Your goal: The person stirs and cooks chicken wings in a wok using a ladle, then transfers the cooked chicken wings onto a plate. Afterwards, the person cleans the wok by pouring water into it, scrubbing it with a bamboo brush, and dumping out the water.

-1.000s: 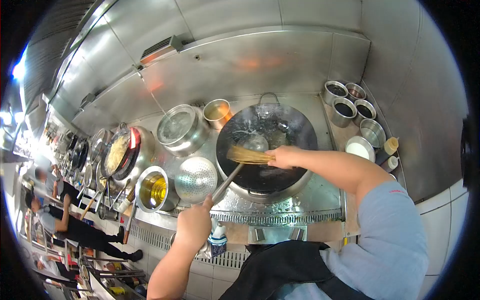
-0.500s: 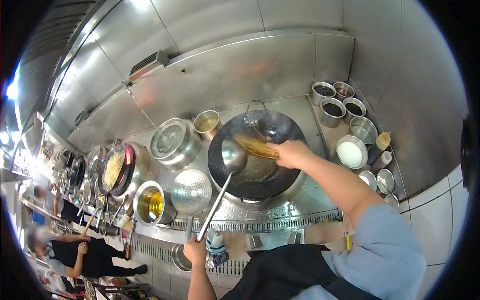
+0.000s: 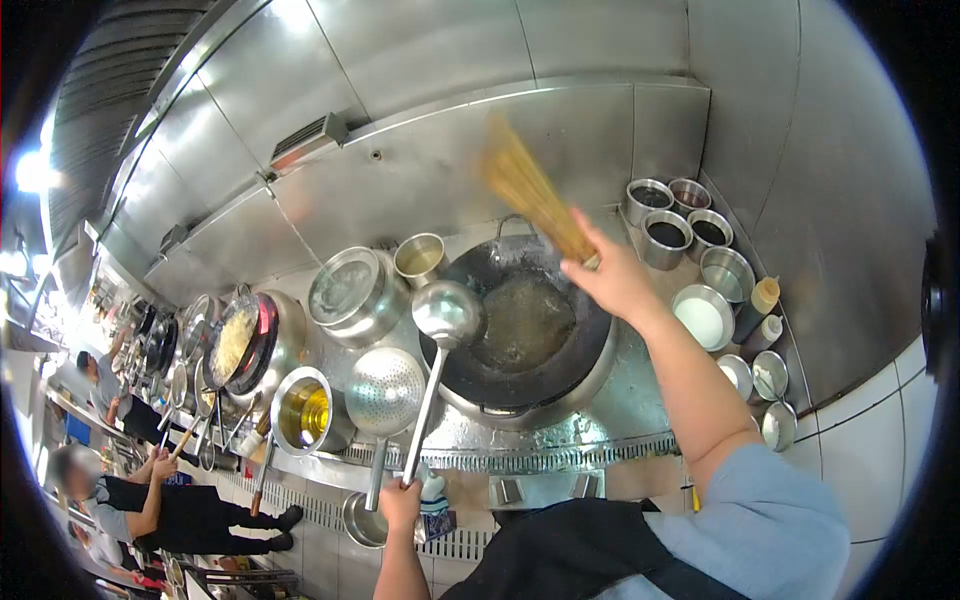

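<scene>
From afar I see the left hand (image 3: 400, 505) closed around the handle's end of the ladle (image 3: 447, 312), probably for distance from heat. The wok (image 3: 585, 350) has liquid (image 3: 525, 325) where its curve gathers it. Above, the right hand (image 3: 615, 275) grasps the bristle brush (image 3: 535, 195) at its base, leaving the bristles free.

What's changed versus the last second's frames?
The right hand lifted the brush up from the wok. The left hand moved the ladle from inside the wok leftward to its left rim. Nothing gripped or released. The perforated strainer stayed left of the wok.
</scene>
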`<state>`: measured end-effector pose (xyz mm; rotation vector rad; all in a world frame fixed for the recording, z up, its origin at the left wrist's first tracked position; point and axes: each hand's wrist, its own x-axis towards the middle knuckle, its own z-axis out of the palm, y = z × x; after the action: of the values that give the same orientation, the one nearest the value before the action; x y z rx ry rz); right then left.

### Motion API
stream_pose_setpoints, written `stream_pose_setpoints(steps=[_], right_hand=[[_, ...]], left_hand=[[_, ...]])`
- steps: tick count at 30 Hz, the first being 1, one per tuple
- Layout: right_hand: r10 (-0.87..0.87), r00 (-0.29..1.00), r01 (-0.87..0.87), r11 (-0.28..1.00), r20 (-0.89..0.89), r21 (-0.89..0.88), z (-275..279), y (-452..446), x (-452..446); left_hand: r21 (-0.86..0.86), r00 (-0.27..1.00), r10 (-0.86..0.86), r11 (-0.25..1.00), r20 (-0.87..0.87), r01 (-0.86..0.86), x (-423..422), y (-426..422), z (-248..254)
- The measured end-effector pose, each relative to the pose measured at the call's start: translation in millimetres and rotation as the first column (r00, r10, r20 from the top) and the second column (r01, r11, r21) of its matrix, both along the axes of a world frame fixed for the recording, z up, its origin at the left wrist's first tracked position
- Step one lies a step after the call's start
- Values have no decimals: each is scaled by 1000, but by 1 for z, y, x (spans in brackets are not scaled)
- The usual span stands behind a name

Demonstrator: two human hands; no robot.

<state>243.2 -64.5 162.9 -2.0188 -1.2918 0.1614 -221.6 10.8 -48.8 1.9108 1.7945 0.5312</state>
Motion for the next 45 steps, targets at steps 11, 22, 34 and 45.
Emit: stream_pose_setpoints(steps=[11,22,34,45], right_hand=[[13,930,149,900,-368,409,4,-16,-10],[382,866,-227,875,324,-427,4,-40,-22],[408,889,-224,782,206,-581,-89,130,-103],[207,975,-141,850,75,-508,-102,155,-95]], left_hand=[[-348,911,8,926,411,149,16,-16,-4],[8,933,-50,999,358,50,15,1,66],[-202,991,89,974,-99,-108,-27,-50,54],[-177,963,66,977,-261,-115,-46,-50,31]])
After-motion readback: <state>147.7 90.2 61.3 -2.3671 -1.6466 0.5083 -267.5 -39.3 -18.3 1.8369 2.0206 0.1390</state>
